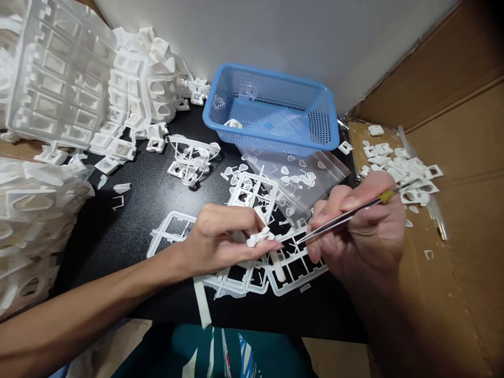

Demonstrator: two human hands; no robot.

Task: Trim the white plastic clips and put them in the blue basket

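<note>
My left hand (226, 236) pinches a small white plastic part (259, 237) between thumb and fingers. A flat white stick (278, 266) shows above and below those fingers; whether the hand grips it too, I cannot tell. My right hand (360, 226) is closed around metal tweezers (342, 218) with a yellow band near the back end. The tweezers' tips point left and down, a little to the right of the white part and apart from it. Beneath both hands lie white plastic sprue frames (240, 286) on the black table.
A blue basket (271, 142) stands at the back with a white piece inside. Clear plastic bags (331, 170) and small loose pieces lie before it. White parts are stacked at left (59, 79) and piled on cardboard at right (409, 168). A sprue bundle (191, 160) sits left of the basket.
</note>
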